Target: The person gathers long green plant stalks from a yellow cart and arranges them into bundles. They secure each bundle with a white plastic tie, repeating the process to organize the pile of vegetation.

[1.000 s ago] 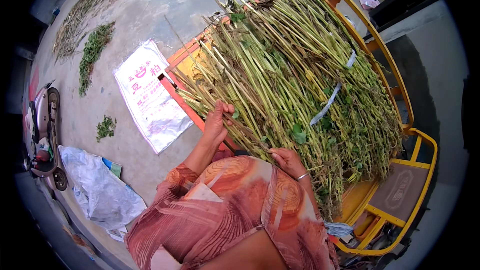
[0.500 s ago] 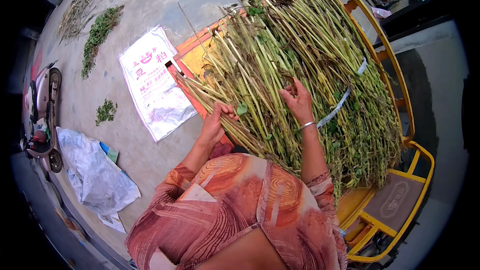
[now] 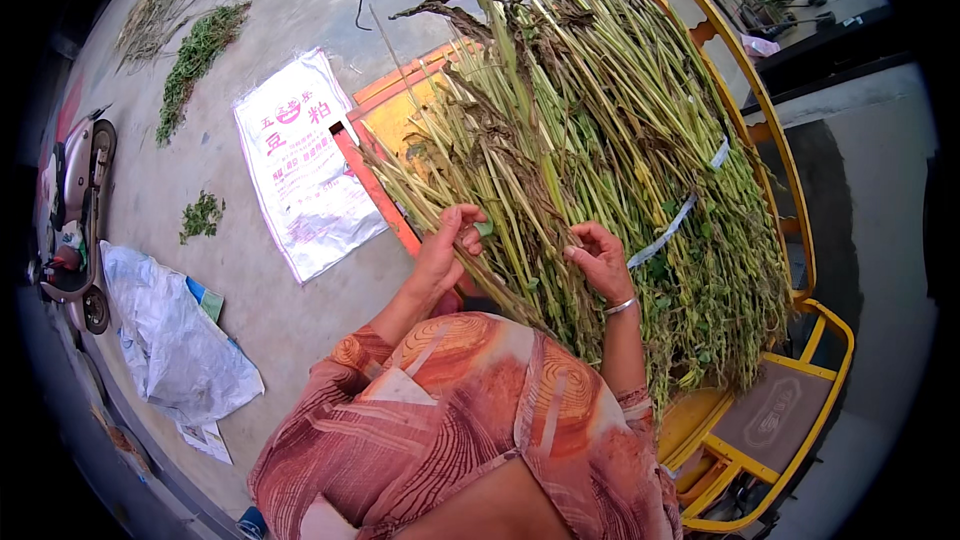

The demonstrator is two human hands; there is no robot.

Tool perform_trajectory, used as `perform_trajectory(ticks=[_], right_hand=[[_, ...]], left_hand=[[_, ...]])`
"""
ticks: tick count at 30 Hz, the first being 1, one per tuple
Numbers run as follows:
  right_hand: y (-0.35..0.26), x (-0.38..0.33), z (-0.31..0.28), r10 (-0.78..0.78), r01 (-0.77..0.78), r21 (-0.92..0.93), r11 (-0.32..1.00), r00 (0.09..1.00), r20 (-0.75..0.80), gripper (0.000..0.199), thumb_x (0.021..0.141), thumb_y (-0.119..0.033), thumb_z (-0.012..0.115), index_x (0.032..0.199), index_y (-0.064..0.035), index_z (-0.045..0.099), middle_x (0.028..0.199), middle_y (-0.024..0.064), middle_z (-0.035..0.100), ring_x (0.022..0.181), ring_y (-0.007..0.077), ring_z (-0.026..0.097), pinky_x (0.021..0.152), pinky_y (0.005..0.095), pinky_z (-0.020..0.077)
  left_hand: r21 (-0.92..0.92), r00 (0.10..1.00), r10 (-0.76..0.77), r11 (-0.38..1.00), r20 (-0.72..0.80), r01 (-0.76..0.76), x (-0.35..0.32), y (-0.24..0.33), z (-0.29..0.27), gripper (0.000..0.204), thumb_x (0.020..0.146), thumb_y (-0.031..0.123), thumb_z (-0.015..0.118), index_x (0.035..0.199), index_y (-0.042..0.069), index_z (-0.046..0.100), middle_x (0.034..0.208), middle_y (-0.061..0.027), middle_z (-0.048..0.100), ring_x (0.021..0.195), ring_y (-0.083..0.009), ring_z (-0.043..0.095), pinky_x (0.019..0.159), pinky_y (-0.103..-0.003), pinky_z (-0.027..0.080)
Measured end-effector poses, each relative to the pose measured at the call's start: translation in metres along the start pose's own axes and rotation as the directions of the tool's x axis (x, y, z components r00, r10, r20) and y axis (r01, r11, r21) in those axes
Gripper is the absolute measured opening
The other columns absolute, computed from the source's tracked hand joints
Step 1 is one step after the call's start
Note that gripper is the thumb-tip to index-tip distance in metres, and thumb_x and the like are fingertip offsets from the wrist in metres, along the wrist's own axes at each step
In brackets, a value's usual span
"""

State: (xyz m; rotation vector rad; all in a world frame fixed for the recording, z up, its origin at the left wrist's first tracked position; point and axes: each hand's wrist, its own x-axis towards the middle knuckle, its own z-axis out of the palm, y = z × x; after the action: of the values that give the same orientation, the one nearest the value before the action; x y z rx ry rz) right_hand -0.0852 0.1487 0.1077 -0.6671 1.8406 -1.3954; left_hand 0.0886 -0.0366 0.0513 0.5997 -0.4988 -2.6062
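Observation:
A big heap of long green plant stalks [image 3: 600, 140] lies across an orange and yellow cart [image 3: 800, 270]. My left hand [image 3: 445, 245] grips a few stalks at the heap's near left side. My right hand [image 3: 600, 260], with a bangle on its wrist, rests on the heap a little to the right, its fingers curled around thin stalks. My patterned orange sleeves fill the lower middle of the view.
A white printed sack [image 3: 300, 165] lies flat on the concrete left of the cart. A crumpled grey sack [image 3: 170, 330] and a parked scooter [image 3: 75, 210] are at the far left. Loose green cuttings [image 3: 195, 60] lie on the ground at the upper left.
My right hand went up onto the heap and has come back down toward me. My left hand has stayed at the heap's near left side, holding stalks.

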Motion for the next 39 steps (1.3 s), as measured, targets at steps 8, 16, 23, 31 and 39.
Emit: perform_trajectory(ticks=[8, 16, 23, 31, 39], right_hand=[[-0.008, -0.033, 0.026, 0.064, -0.133, 0.250, 0.959, 0.962, 0.264, 0.027, 0.087, -0.009, 0.058, 0.112, 0.0011, 0.058, 0.078, 0.0015, 0.062, 0.067, 0.0069, 0.057, 0.061, 0.0214, 0.0458], [-0.017, 0.003, 0.038, 0.016, -0.012, -0.013, 1.000, 0.939, 0.343, 0.068, 0.076, -0.019, 0.074, 0.132, -0.0024, 0.039, 0.105, 0.0082, 0.057, 0.088, 0.0112, 0.055, 0.077, 0.0258, 0.0464], [-0.071, 0.105, 0.107, -0.134, 0.118, 0.089, 0.989, 0.971, 0.198, 0.077, 0.069, -0.020, 0.078, 0.128, 0.0046, 0.035, 0.102, 0.0129, 0.057, 0.090, 0.0157, 0.055, 0.079, 0.0301, 0.0465], [-0.078, 0.112, 0.122, 0.257, -0.080, 0.695, 0.715, 0.954, -0.155, 0.017, 0.095, -0.017, 0.047, 0.081, -0.0075, 0.050, 0.055, -0.0048, 0.037, 0.044, 0.0084, 0.035, 0.045, 0.0239, 0.0388], [-0.187, 0.030, 0.029, -0.199, 0.166, 0.774, 0.610, 0.979, -0.053, 0.025, 0.100, -0.026, 0.034, 0.084, -0.0101, 0.045, 0.051, -0.0053, 0.026, 0.037, 0.0053, 0.023, 0.035, 0.0228, 0.0186]], left_hand=[[0.070, 0.991, 0.011, 0.997, 0.136, -0.020, 0.007, 0.010, 0.036, 0.031, 0.096, 0.028, 0.045, 0.117, 0.006, 0.049, 0.120, -0.0103, 0.055, 0.095, -0.0187, 0.058, 0.080, -0.033, 0.050], [0.048, 0.997, 0.042, 0.998, 0.062, -0.045, 0.013, 0.013, 0.038, 0.031, 0.093, 0.026, 0.050, 0.116, 0.005, 0.049, 0.111, -0.0092, 0.058, 0.101, -0.0211, 0.058, 0.091, -0.038, 0.047], [0.298, 0.990, 0.135, 0.948, -0.046, -0.116, 0.010, 0.016, 0.057, 0.014, 0.091, 0.020, 0.057, 0.093, 0.006, 0.055, 0.087, 0.0008, 0.057, 0.075, -0.0092, 0.053, 0.066, -0.026, 0.044], [0.337, 0.967, 0.184, 0.934, -0.175, -0.117, 0.008, 0.016, 0.037, 0.017, 0.089, 0.024, 0.059, 0.087, 0.007, 0.058, 0.079, 0.0029, 0.054, 0.068, -0.0068, 0.047, 0.058, -0.024, 0.039], [0.271, 0.940, 0.141, 0.961, -0.310, -0.055, 0.027, 0.004, -0.011, 0.021, 0.087, 0.027, 0.062, 0.087, 0.007, 0.058, 0.075, 0.0031, 0.052, 0.062, -0.0066, 0.044, 0.052, -0.024, 0.038]])
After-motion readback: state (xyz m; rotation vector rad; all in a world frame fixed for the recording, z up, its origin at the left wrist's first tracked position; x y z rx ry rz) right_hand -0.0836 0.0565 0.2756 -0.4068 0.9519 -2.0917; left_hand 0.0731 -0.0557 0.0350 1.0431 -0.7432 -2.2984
